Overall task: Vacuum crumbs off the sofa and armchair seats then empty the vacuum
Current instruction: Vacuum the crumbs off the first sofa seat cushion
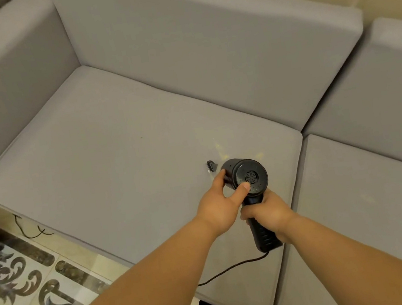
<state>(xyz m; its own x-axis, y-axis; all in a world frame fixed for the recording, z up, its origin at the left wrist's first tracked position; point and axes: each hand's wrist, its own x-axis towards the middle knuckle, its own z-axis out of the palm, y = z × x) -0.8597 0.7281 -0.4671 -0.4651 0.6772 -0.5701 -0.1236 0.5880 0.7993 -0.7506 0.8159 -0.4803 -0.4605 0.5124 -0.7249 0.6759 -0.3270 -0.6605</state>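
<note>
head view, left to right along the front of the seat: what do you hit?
Patterned floor tiles → loose black cable on the floor → small black nozzle piece on the seat cushion → handheld vacuum, held by both hands → neighbouring seat cushion.

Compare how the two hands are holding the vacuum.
The right hand is wrapped in a full fist around the ribbed handle, while the left hand cups the side of the round body of the vacuum with fingers spread. The left thumb lies across the rear vent; the right hand sits lower, near the cord. Both are bare and touching the vacuum.
</note>
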